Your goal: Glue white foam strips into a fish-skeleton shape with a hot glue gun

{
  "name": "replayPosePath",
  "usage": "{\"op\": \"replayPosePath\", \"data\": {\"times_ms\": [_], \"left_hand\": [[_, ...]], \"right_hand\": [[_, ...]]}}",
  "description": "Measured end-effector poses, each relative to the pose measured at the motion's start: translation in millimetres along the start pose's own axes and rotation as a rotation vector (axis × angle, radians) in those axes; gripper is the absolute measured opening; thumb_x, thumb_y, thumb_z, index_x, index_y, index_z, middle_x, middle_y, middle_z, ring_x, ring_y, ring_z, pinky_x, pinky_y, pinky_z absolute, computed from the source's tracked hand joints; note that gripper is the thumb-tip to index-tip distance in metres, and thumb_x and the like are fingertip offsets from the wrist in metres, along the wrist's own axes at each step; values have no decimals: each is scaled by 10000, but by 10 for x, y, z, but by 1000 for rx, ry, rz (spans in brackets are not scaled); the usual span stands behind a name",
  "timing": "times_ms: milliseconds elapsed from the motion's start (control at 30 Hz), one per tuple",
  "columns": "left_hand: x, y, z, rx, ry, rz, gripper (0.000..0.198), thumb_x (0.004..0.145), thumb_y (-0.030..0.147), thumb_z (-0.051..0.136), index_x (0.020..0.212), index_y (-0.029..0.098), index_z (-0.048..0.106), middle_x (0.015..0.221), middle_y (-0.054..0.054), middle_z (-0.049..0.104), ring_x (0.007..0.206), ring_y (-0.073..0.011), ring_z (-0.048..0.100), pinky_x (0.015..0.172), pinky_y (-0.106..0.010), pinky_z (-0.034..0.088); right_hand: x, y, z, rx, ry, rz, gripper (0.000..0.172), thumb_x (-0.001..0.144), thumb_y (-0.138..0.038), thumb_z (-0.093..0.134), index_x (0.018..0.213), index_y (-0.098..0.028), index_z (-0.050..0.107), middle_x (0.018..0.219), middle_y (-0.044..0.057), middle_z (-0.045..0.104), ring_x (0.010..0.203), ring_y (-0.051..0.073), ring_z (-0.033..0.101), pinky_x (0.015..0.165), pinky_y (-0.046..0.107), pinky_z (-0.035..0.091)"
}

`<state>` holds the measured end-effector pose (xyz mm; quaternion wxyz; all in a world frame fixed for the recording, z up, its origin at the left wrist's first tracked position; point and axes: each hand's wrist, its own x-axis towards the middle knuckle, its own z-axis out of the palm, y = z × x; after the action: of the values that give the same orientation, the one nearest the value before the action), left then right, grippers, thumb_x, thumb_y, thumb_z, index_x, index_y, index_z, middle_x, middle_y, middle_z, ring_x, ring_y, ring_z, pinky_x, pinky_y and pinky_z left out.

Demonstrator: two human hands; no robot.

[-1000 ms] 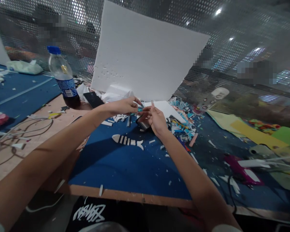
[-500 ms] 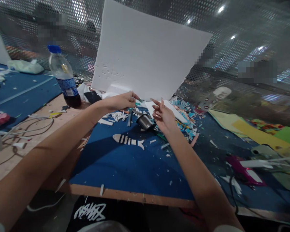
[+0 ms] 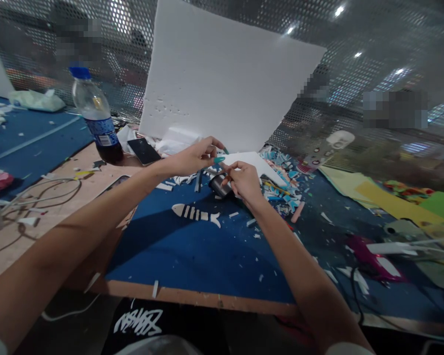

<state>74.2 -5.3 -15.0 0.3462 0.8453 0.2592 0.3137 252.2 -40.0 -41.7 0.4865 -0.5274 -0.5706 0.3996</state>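
Observation:
My left hand reaches in above the blue mat, thumb and forefinger apart, green nails showing; nothing is visible between them. Close against its thumb is my right hand, its fingers bent together; whatever they may hold is too small or hidden to make out. A dark cup lies tipped on its side just below, partly covered by the right fingers. Behind the hands rests a white foam sheet. Nearer me, white pieces form a fish skeleton flat on the mat.
A large white foam board leans against the perforated metal screen. To the left stand a cola bottle and a black phone. Blue and white scraps pile up behind the right hand. A magenta tool and yellow sheets lie right.
The two hands have come together: my left moved slightly right, my right came lower and left, its fingers bending over the cup. More of the white foam sheet shows.

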Motion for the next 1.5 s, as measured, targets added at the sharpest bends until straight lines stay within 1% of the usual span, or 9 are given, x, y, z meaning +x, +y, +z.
{"op": "replayPosePath", "data": {"times_ms": [267, 567, 767, 867, 1000, 1133, 1233, 1367, 1500], "left_hand": [[10, -15, -8, 51, 7, 50, 289, 853, 135, 425, 1141, 165, 411, 807, -13, 446, 675, -102, 391, 616, -231, 334], [24, -117, -27, 38, 28, 13, 287, 851, 137, 414, 1137, 148, 436, 810, -19, 447, 679, -110, 406, 608, -241, 352], [38, -122, -18, 8, 55, -10, 268, 850, 130, 415, 1116, 123, 445, 766, -8, 439, 642, -102, 389, 589, -239, 337], [41, -117, -13, -27, 57, -36, 264, 858, 144, 413, 1119, 130, 445, 742, 1, 431, 631, -101, 391, 584, -237, 335], [39, -130, -16, -87, 38, -79, 252, 881, 199, 403, 1126, 155, 443, 740, -4, 460, 643, -112, 415, 591, -243, 340], [42, -125, 1, -64, 21, -103, 229, 878, 206, 417, 1097, 155, 460, 693, 13, 435, 624, -111, 400, 594, -248, 333], [46, -98, 20, -46, 31, -82, 226, 865, 173, 422, 1083, 136, 467, 658, 31, 384, 602, -106, 374, 596, -253, 322], [44, -53, 29, -49, 10, -79, 238, 864, 174, 435, 1090, 104, 462, 673, 20, 414, 619, -107, 391, 601, -254, 328], [41, -52, 28, -63, 10, -70, 235, 877, 193, 428, 1097, 116, 455, 724, 2, 455, 668, -108, 432, 620, -239, 352]], "right_hand": [[-12, 10, 19, 25, -6, 39, 109, 665, -236, 697, 642, -139, 652, 325, -30, 543, 184, 64, 328, 212, 183, 191], [-19, -9, 1, 109, -205, 18, 277, 684, -411, 706, 712, -135, 690, 293, -74, 468, 202, 32, 314, 245, 163, 174], [1, 8, -20, 182, -289, 20, 322, 722, -441, 675, 722, -119, 677, 291, -93, 421, 215, 12, 268, 269, 160, 151], [-12, -15, -4, 173, -262, 37, 343, 721, -466, 673, 719, -125, 642, 310, -90, 441, 215, 18, 275, 265, 167, 156], [-11, -29, 5, 185, -154, 37, 367, 676, -477, 713, 773, -147, 583, 399, -58, 550, 245, 38, 373, 258, 160, 190], [17, -6, -7, 194, -99, 54, 371, 654, -472, 730, 718, -144, 566, 439, -27, 586, 280, 45, 423, 279, 153, 255], [27, 4, -4, 209, -86, 67, 357, 653, -464, 731, 671, -138, 585, 441, -12, 589, 289, 50, 432, 287, 158, 277], [16, -2, 22, 235, -67, 55, 356, 632, -466, 742, 657, -131, 623, 453, -2, 596, 316, 57, 464, 291, 156, 278], [2, -5, 47, 257, -139, 57, 379, 598, -491, 755, 631, -138, 619, 456, -2, 602, 308, 53, 457, 288, 156, 279]]}}
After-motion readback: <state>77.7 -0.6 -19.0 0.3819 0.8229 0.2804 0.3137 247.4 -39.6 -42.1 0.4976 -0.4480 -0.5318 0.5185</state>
